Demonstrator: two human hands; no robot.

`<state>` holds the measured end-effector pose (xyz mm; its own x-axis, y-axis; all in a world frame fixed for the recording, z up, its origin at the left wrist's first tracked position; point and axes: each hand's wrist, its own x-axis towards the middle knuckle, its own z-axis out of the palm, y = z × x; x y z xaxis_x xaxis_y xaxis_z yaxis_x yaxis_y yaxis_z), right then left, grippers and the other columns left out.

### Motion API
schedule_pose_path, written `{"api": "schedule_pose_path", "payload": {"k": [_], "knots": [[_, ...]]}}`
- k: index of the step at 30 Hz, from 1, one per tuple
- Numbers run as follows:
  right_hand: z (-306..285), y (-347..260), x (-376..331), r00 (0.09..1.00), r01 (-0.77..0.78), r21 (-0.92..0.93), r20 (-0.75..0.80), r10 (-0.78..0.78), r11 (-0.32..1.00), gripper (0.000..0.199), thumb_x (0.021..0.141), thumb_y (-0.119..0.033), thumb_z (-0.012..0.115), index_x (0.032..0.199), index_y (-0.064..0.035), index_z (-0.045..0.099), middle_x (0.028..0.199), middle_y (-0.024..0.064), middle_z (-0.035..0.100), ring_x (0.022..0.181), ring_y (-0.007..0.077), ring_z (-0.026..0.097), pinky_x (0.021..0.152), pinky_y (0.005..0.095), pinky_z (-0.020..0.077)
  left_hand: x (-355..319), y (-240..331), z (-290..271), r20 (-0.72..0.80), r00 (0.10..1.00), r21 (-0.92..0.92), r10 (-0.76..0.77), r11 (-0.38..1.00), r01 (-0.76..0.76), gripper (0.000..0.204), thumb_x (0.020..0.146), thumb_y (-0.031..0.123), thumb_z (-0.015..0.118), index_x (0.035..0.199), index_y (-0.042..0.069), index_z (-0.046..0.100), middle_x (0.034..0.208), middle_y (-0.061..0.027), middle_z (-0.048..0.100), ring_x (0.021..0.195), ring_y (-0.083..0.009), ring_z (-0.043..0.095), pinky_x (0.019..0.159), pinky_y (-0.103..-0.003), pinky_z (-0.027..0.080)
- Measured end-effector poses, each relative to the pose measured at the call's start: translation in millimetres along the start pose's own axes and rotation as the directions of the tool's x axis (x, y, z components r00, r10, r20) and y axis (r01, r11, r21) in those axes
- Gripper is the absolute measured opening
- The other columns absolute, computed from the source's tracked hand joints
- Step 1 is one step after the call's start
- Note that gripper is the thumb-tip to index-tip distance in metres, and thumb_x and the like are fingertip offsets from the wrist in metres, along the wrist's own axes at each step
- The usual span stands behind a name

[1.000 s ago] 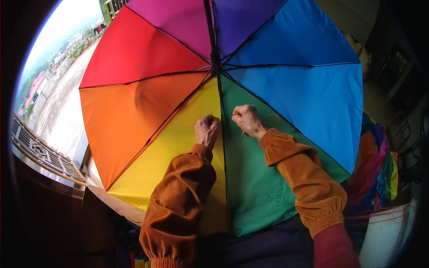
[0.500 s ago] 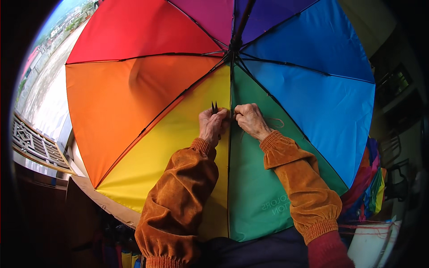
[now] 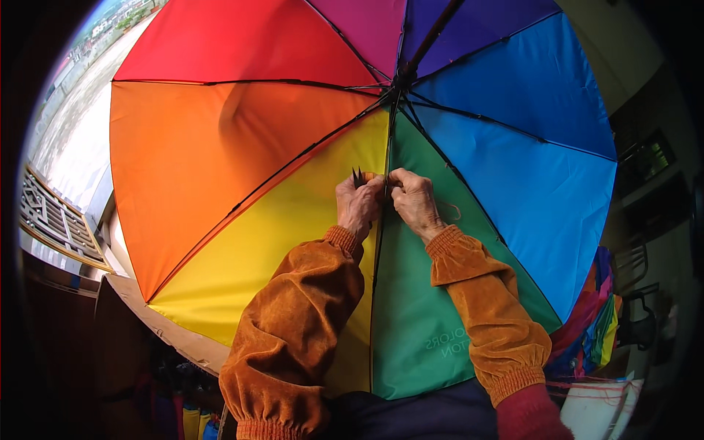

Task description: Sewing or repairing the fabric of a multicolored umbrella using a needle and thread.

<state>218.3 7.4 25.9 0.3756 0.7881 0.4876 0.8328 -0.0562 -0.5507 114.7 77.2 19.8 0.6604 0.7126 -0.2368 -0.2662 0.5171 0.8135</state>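
Observation:
An opened rainbow umbrella (image 3: 172, 169) fills most of the view, its inner side with the black ribs facing me. My left hand (image 3: 356, 207) is closed around small dark thread snips (image 3: 357, 177), whose two pointed tips stick up above the fingers. Against the black rib (image 3: 376, 257) between the yellow and green panels, my right hand (image 3: 415, 204) pinches with its fingertips close to the left ones. A thin thread (image 3: 457, 212) loops out beside the right wrist and seems to run into that hand; the pinch point itself is too small to make out.
The umbrella's shaft (image 3: 433, 40) rises from the hub at the top. Brown cardboard (image 3: 158, 320) lies under the lower left edge. At right are colourful folded fabrics (image 3: 598, 330) and a white container (image 3: 598, 403) with red threads; a metal railing (image 3: 59, 220) stands at left.
The umbrella has tilted slightly, its hub shifting to the right in view. Both hands have stayed at the same rib, and the right fingers have come closer to the left ones.

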Motion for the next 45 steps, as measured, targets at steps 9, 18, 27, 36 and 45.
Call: {"api": "schedule_pose_path", "payload": {"k": [9, 18, 27, 36, 45], "knots": [[1.4, -22.8, -20.8, 1.0, -0.005, -0.235, 0.011, 0.008, 0.972, 0.021, 0.077, -0.016, 0.065, 0.082, 0.0028, 0.058, 0.076, 0.0126, 0.055, 0.058, 0.021, 0.054, 0.055, 0.0324, 0.0444, 16.7, -18.1, -11.8, -0.178, 0.935, 0.082, 0.308, 0.951, -0.298, 0.012, 0.081, 0.009, 0.054, 0.075, 0.0, 0.051, 0.061, -0.0052, 0.055, 0.055, -0.0103, 0.052, 0.049, -0.024, 0.042], [-23.5, -28.0, -16.4, 0.947, -0.316, 0.104, 0.1, 0.307, 0.943, 0.022, 0.079, -0.018, 0.063, 0.078, 0.003, 0.057, 0.077, 0.0106, 0.053, 0.056, 0.0163, 0.053, 0.048, 0.0287, 0.0431, 18.8, -19.0, -14.0, -0.123, 0.958, 0.087, 0.257, 0.965, -0.248, 0.014, 0.081, 0.01, 0.054, 0.072, 0.0, 0.052, 0.062, -0.006, 0.058, 0.057, -0.0102, 0.053, 0.051, -0.023, 0.042], [-87.8, -5.6, -15.2, 0.89, -0.344, 0.208, -0.237, 0.388, 0.916, 0.015, 0.083, -0.012, 0.058, 0.08, 0.0027, 0.059, 0.086, 0.0056, 0.053, 0.048, 0.0076, 0.049, 0.037, 0.0192, 0.038, 22.0, -23.2, -11.0, -0.117, 0.947, 0.147, 0.299, 0.948, -0.281, 0.015, 0.078, 0.01, 0.057, 0.068, 0.0, 0.052, 0.059, -0.0029, 0.054, 0.056, -0.0083, 0.05, 0.053, -0.024, 0.041], [-26.9, 0.1, -3.0, 0.991, -0.129, 0.071, -0.009, 0.13, 0.989, 0.004, 0.077, -0.003, 0.061, 0.077, 0.001, 0.06, 0.071, 0.0059, 0.053, 0.058, 0.0144, 0.051, 0.052, 0.0269, 0.0411, 21.7, -21.7, -9.9, -0.183, 0.945, 0.021, 0.269, 0.963, -0.27, 0.015, 0.078, 0.01, 0.057, 0.069, 0.0, 0.052, 0.059, -0.0016, 0.052, 0.055, -0.0083, 0.046, 0.052, -0.024, 0.041], [-24.1, -2.4, -3.9, 0.973, -0.229, 0.181, 0.023, 0.228, 0.957, 0.006, 0.08, -0.003, 0.059, 0.076, 0.002, 0.058, 0.072, 0.0035, 0.051, 0.054, 0.0093, 0.049, 0.048, 0.0237, 0.0417, 17.9, -17.5, -8.7, -0.209, 0.933, 0.078, 0.292, 0.956, -0.282, 0.013, 0.078, 0.006, 0.057, 0.069, 0.0, 0.05, 0.058, -0.0016, 0.05, 0.054, -0.008, 0.046, 0.05, -0.023, 0.04]]}}
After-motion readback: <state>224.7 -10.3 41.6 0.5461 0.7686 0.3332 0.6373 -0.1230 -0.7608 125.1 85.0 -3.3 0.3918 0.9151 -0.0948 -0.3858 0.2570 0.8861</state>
